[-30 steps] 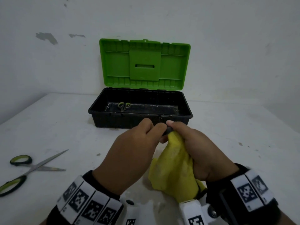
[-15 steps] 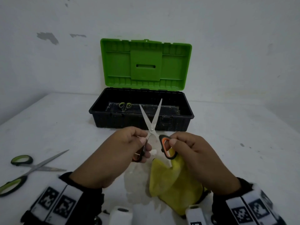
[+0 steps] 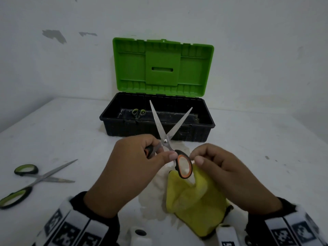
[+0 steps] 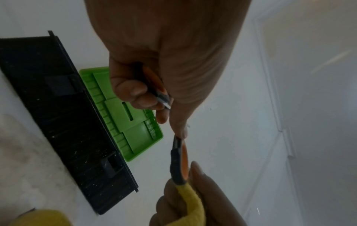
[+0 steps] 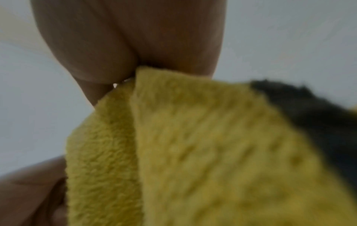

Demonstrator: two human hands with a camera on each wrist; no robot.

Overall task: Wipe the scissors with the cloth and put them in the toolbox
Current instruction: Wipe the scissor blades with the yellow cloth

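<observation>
No readable words, brands or numbers show anywhere. The wristbands carry only square coded markers (black-and-white patterns, not text).

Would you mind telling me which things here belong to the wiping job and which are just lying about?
In use:
- orange-handled scissors, blades open, held by the left hand
- yellow cloth, gripped by the right hand
- toolbox, lid open

Lying about:
- green-handled scissors on the table, left side
- small green-handled scissors already in the toolbox
</observation>
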